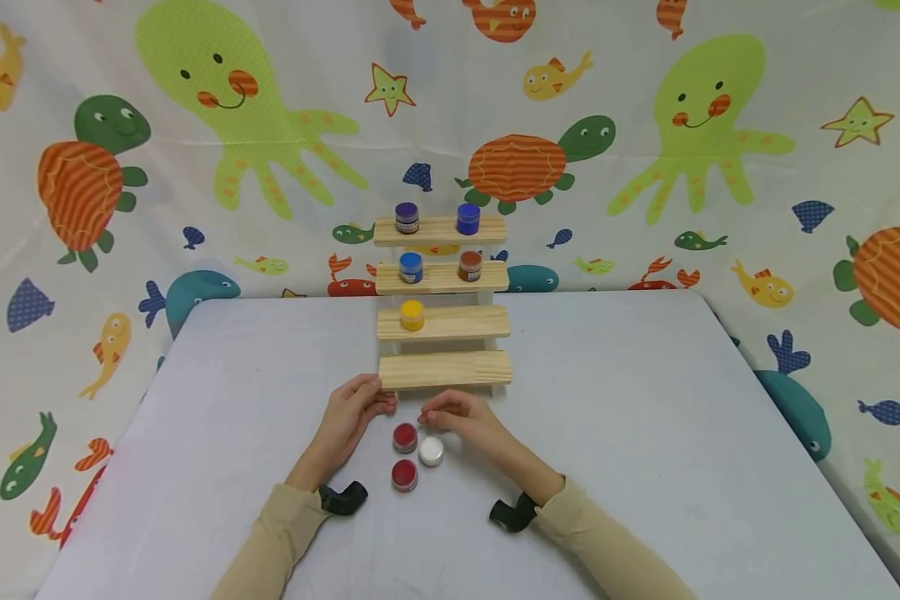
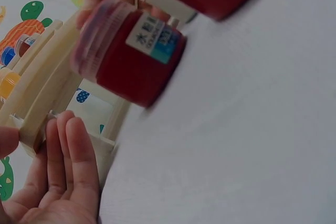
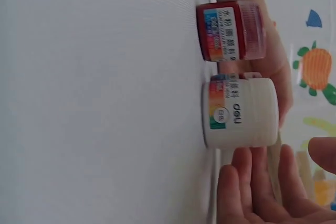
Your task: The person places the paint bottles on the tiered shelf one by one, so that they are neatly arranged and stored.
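My left hand (image 1: 350, 410) is at the left end of the lowest board of a wooden tiered display rack (image 1: 446, 371). In the left wrist view its thumb lies on one side of the board end and its fingers on the other, pinching it. My right hand (image 1: 461, 414) hovers behind the white paint jar (image 1: 431, 451), fingers loosely bent, with nothing in them. In the right wrist view that jar (image 3: 241, 113) stands close to the fingertips. Two red paint jars, one farther (image 1: 405, 437) and one nearer (image 1: 404, 475), stand left of the white one, between the hands.
On the rack's upper boards stand a purple jar (image 1: 407, 217), a dark blue jar (image 1: 468, 218), a blue jar (image 1: 411, 267), a brown jar (image 1: 470, 266) and a yellow jar (image 1: 412, 315). A white cloth (image 1: 615, 433) covers the table. Behind hangs a sea-animal curtain (image 1: 435, 50).
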The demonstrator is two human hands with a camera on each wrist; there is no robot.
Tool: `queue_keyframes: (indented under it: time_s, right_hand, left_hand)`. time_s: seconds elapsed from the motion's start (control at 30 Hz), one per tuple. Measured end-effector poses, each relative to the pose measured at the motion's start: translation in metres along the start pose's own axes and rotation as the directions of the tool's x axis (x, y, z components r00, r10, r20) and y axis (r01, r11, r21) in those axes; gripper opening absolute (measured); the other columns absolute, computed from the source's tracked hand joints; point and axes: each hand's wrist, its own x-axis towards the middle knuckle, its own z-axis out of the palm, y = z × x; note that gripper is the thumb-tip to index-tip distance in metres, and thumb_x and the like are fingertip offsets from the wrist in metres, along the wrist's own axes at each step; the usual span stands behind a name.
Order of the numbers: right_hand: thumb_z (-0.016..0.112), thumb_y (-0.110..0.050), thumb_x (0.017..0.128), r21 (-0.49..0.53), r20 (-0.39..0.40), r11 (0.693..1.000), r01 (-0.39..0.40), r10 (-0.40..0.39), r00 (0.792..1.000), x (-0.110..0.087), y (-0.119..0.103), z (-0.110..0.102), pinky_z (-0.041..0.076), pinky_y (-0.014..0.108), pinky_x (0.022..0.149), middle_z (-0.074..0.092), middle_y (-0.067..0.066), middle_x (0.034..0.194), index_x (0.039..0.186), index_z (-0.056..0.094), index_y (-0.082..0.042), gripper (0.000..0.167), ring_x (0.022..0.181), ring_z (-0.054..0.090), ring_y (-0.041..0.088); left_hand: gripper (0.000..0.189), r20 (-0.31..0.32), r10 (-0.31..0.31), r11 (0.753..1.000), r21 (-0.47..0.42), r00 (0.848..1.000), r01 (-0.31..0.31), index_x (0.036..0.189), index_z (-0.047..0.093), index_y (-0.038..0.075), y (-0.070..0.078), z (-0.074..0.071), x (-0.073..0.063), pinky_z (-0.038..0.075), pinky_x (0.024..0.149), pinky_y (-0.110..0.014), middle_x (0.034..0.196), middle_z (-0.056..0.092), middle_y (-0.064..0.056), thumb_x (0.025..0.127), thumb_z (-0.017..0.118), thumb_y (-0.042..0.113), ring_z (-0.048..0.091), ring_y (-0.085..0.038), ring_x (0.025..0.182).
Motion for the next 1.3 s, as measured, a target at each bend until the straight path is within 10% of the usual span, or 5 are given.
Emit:
queue_keyframes:
  time_s: [0.9, 1.3]
  right_hand:
    - [0.062, -0.008, 0.097, 0.045, 0.159, 0.999, 0.001, -0.009, 0.987, 0.0, 0.018, -0.009, 0.047, 0.026, 0.092, 0.068, 0.008, 0.11, 0.114, 0.062, 0.009, 0.024, 0.102, 0.06, 0.014]
    - [0.077, 0.01, 0.077, -0.011, 0.277, 0.999, 0.049, -0.045, 0.96, 0.0, 0.015, -0.015, 0.049, 0.031, 0.096, 0.064, 0.022, 0.117, 0.116, 0.062, 0.009, 0.042, 0.105, 0.062, 0.023]
  left_hand:
    - [0.031, -0.011, -0.002, 1.0, 0.024, 1.0, 0.002, 0.119, 0.052, -0.01, 0.0, -0.001, 0.001, 0.057, 0.081, -0.027, 0.096, 0.064, -0.014, 0.105, 0.052, 0.018, 0.064, -0.019, 0.087]
    - [0.03, -0.015, 0.007, 1.0, 0.026, 1.0, -0.006, 0.118, 0.052, -0.011, -0.001, -0.002, 0.001, 0.057, 0.081, -0.028, 0.096, 0.064, -0.015, 0.105, 0.051, 0.016, 0.063, -0.019, 0.087]
